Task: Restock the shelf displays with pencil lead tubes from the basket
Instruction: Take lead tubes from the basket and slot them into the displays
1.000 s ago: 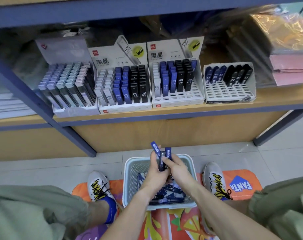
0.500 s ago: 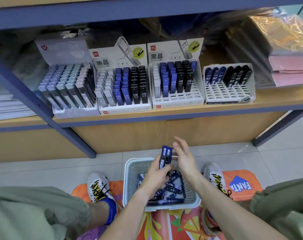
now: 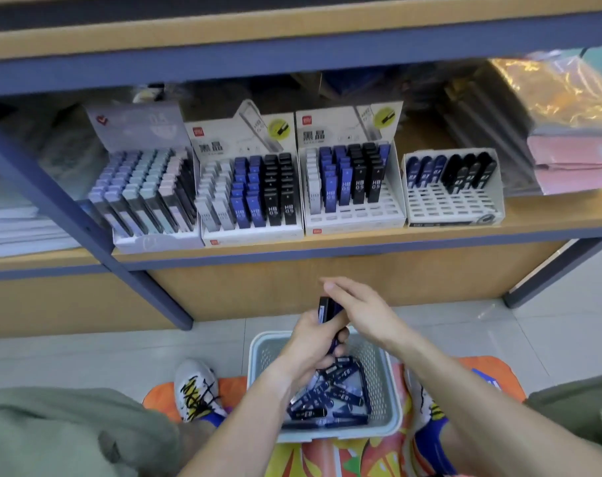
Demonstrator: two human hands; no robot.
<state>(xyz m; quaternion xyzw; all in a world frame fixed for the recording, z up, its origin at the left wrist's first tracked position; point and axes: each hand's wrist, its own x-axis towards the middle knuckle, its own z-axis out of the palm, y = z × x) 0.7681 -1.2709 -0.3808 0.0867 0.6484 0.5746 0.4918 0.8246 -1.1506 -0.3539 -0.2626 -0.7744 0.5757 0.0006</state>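
- A pale tiled floor (image 3: 86,356) is seen before a wooden shelf with blue metal edging (image 3: 361,244), with an orange printed mat (image 3: 492,373) under the person's feet.
- A small bunch of dark blue pencil lead tubes (image 3: 324,309) is gripped upright by the left hand (image 3: 313,342), fingers curled round its lower part, just above the basket.
- The right hand (image 3: 358,308) is held with straight fingers, laid against the top of the bunch from the right.
- Directly beneath both hands, a pale grey-green perforated plastic basket (image 3: 382,373) is set on the mat between two white trainers; loose dark blue tubes (image 3: 330,397) are piled in it.
- On the shelf, four white card display boxes are lined up side by side.
- The leftmost box (image 3: 155,235) and the second box (image 3: 254,234) appear full.
- The third box (image 3: 354,215) is shown with empty front slots.
- The rightmost box (image 3: 454,201) holds only a back row of blue and black tubes.
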